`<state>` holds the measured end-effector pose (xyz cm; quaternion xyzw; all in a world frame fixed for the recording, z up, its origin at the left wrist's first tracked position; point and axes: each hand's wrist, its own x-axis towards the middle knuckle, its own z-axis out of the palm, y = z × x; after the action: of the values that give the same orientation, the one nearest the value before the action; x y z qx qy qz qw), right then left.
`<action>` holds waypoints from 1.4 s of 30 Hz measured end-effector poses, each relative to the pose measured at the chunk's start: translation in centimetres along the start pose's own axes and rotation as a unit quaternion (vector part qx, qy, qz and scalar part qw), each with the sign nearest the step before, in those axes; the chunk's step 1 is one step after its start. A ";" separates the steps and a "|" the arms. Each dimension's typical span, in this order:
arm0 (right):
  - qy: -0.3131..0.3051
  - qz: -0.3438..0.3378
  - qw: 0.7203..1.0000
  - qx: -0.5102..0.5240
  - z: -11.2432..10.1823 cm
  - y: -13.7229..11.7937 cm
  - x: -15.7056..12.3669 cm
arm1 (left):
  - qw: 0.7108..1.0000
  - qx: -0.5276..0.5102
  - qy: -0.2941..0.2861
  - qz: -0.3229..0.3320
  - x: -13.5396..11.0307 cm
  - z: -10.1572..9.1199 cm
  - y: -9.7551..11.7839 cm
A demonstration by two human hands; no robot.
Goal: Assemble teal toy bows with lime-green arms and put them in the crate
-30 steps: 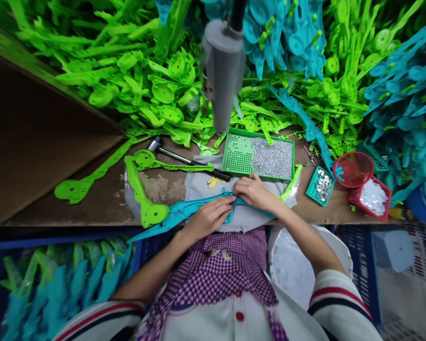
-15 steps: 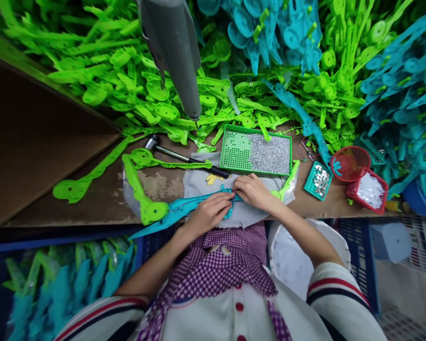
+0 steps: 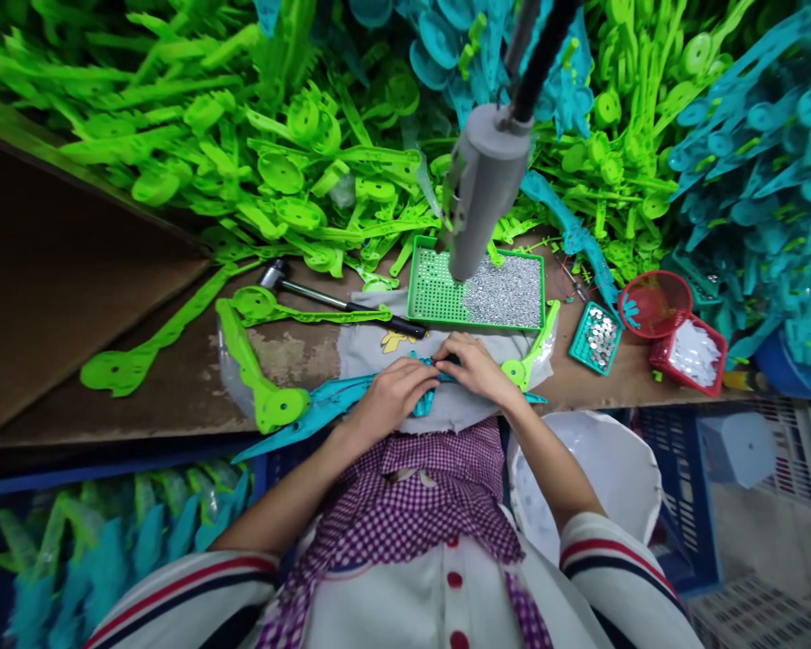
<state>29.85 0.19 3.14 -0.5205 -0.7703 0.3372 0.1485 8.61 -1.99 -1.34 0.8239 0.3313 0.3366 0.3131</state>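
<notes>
My left hand (image 3: 392, 394) and my right hand (image 3: 471, 364) meet over a long teal plastic part (image 3: 311, 416) that lies on a grey cloth (image 3: 371, 342) at the bench's front edge. Both hands have their fingers curled and pressed on the teal part where it joins a bright green part (image 3: 531, 356). A green tray (image 3: 439, 293) half filled with small silver screws sits just beyond my hands. A grey cylindrical tool (image 3: 479, 194) hangs from above over that tray.
A hammer (image 3: 331, 296) and loose green parts (image 3: 250, 356) lie left on the brown bench (image 3: 182, 379). A small teal tray of metal discs (image 3: 593, 338), a red basket (image 3: 654, 305) and a red tray of white bits (image 3: 690, 356) stand right. Heaps of green and teal parts fill the back. A white basin (image 3: 608, 469) sits below.
The hanging grey tool has swung from the left to over the screw tray. My hands have stayed on the teal part, shifting slightly.
</notes>
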 end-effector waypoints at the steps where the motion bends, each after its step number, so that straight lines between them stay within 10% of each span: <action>1: -0.007 -0.003 1.000 0.012 -0.1 0.1 -0.2 | 1.000 0.012 0.007 -0.004 0.3 0.1 0.0; 5: -0.007 -0.015 0.995 0.094 -1.6 -0.4 -1.0 | 0.998 0.064 -0.014 -0.019 1.6 0.2 0.1; 13: 0.227 -0.036 0.956 0.183 -5.9 -6.2 0.6 | 0.968 0.241 -0.065 -0.003 2.5 0.4 1.8; 26: 0.179 0.101 0.975 -0.083 2.0 -2.0 -5.4 | 0.961 0.239 -0.129 -0.052 -1.0 0.7 3.4; 42: 0.166 0.108 0.962 -0.189 3.5 -2.0 -4.9 | 0.970 0.212 -0.063 -0.097 -2.0 1.7 2.7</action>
<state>28.44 -6.01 2.52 -0.6682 -0.7234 0.1081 0.1360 9.71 -5.62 -1.03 0.8553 0.4527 0.1740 0.1823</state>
